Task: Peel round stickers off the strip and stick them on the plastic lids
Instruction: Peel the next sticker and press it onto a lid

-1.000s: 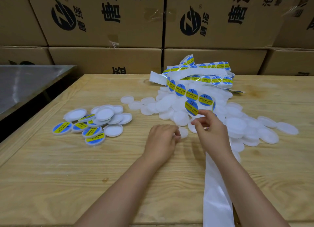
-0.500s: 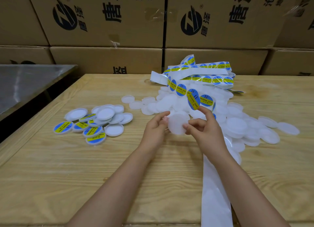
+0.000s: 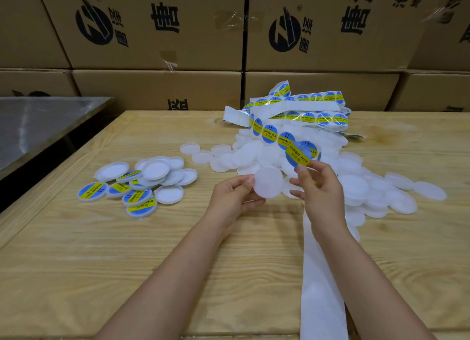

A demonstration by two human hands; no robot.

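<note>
Left hand — grip pinched on the left edge of a translucent white round plastic lid, held up over the pale wooden table. Right hand — grip pinched on the lower edge of a round blue-and-yellow sticker, just above and right of that lid. Behind: white backing strip of stickers over a heap of blank lids; labelled lids lie at left.

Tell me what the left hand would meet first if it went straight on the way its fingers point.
Likely the right hand, which pinches a sticker, just past the blank lid that the left hand holds; depth is unclear.
</note>
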